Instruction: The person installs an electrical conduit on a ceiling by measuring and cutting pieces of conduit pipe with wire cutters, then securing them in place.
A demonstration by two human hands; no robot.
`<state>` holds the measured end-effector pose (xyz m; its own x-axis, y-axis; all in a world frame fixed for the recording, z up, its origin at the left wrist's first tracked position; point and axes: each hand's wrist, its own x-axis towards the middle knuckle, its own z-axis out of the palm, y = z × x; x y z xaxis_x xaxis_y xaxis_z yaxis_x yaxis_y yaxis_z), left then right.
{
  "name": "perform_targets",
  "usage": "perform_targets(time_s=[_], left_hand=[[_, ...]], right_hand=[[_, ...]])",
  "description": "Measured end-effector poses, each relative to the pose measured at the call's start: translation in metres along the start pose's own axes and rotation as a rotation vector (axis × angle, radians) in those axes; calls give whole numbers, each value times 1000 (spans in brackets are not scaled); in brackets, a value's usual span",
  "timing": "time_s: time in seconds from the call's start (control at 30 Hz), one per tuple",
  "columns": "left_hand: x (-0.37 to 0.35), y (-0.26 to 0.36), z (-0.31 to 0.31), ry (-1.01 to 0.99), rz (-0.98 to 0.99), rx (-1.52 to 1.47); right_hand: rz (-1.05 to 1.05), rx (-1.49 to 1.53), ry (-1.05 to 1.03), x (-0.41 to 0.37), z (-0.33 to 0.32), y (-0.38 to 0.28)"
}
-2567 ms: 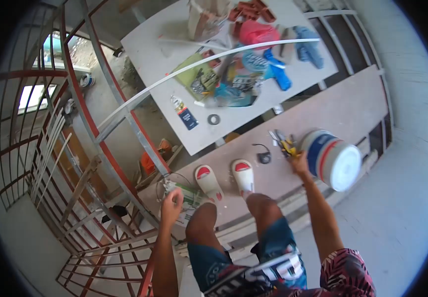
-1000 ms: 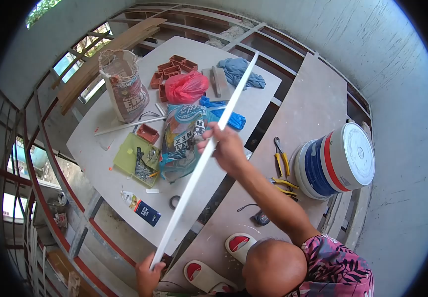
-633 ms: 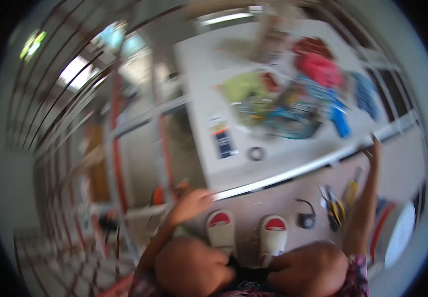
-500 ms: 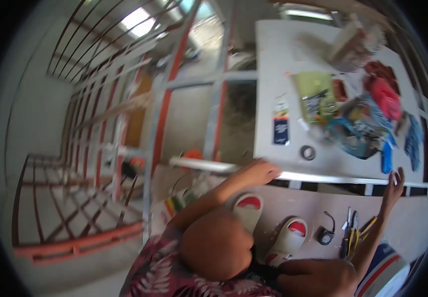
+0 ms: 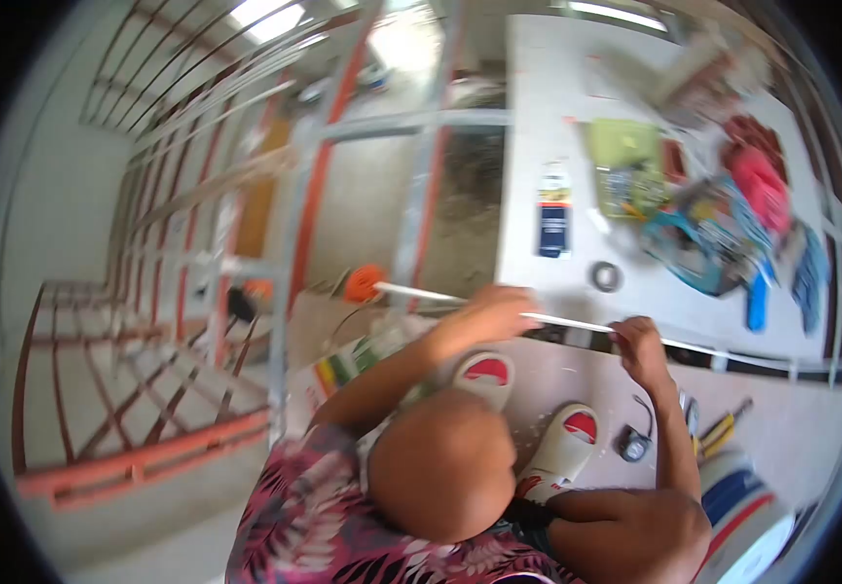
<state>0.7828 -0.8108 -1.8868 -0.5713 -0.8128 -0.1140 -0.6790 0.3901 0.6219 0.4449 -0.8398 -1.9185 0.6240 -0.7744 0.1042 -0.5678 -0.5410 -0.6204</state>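
Observation:
A long thin white strip (image 5: pixel 577 322) runs crosswise in front of me, just off the near edge of the white board. My left hand (image 5: pixel 501 311) is closed around its middle. Farther right, my right hand (image 5: pixel 641 348) pinches the same strip with bent fingers. The strip's left end reaches an orange round object (image 5: pixel 365 283), and its right part stretches past my right hand along the metal frame. Below my right hand, a tape measure (image 5: pixel 633 444) lies on the floor boarding. My sandals (image 5: pixel 569 448) show under the strip.
On the white board (image 5: pixel 548 97) are a black ring of tape (image 5: pixel 605 276), a dark blue packet (image 5: pixel 553 229), a green bag (image 5: pixel 623 146), a blue plastic bag (image 5: pixel 669 255) and a pink bundle (image 5: pixel 762 190). Yellow-handled pliers (image 5: pixel 719 434) and a bucket (image 5: pixel 747 516) are at right. Metal framing stands left.
My right hand has moved left along the strip, closer to my left hand, and its fingers have closed. The strip now looks narrower, and the view has shifted slightly.

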Motion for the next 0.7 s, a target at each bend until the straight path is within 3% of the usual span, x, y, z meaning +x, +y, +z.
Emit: perform_targets(time_s=[0.03,0.07,0.1,0.13,0.2,0.23,0.27,0.3,0.37,0.47,0.53,0.57,0.6,0.63,0.67,0.7], left_hand=[[-20,-3,-7,130,-3,-23],[-31,-17,-13,12,-25,36],[-39,-29,-14,0,-177,-185],[-40,-19,-35,-32,-192,-294],[-51,-23,-54,-32,-280,-290],[-71,-52,-57,-96,-418,-466],[-81,-46,-78,-114,-359,-316],[-96,-53,-87,-103,-438,-223],[-124,-82,-110,-250,-510,-276],[-131,-10,-122,-419,-556,-447],[-124,58,-91,-670,-390,-620],[-121,90,-73,-775,-287,-720],[-119,113,-60,-799,-189,-823],[-116,118,-54,-702,-156,-930],[-118,110,-51,-510,-182,-1043],[-123,84,-45,-161,-278,-1184]], right_hand=[[67,-17,-123,3,-14,0],[172,-17,-325,3,-20,10],[183,44,-252,1,-22,15],[221,65,-261,1,-18,26],[143,58,-106,4,-13,33],[160,62,-78,6,-20,25],[92,-7,-72,10,-16,22],[64,19,-52,10,-13,21],[73,45,-133,12,-13,15],[53,26,-110,15,5,16],[-40,12,40,13,12,14],[5,100,-67,11,13,23],[69,20,-27,0,17,19],[236,-56,-285,-2,38,37],[320,-47,-126,-3,34,25],[336,-67,-141,-3,31,23]])
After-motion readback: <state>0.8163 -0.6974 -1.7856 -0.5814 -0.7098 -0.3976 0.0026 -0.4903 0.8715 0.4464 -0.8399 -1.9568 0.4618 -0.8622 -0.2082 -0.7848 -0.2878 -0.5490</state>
